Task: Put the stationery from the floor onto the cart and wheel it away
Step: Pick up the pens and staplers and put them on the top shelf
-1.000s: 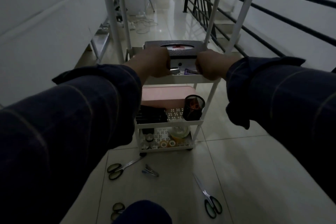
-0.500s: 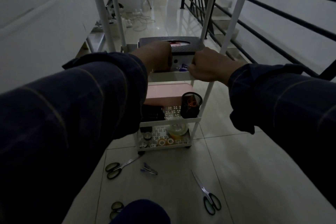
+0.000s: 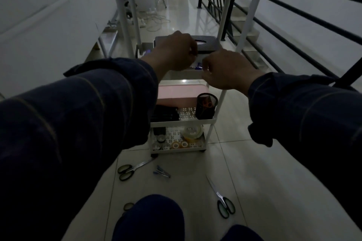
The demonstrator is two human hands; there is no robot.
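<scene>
A white three-tier cart stands on the tiled floor ahead of me. Its top tier holds a grey box, the middle a pink box and a mesh cup, the bottom several tape rolls. My right hand curls over the top tier's near rim. My left hand is curled just above that tier; whether it grips is unclear. On the floor lie scissors, a small blue clip, more scissors and a third pair, half hidden by my knee.
The cart sits under a white table frame. A white wall runs along the left. A black railing and descending stairs are on the right. Cables lie on the floor beyond.
Both hands have moved closer together on the top tier. The left hand has risen off the near rim toward the grey box. The cart and the floor items stay put.
</scene>
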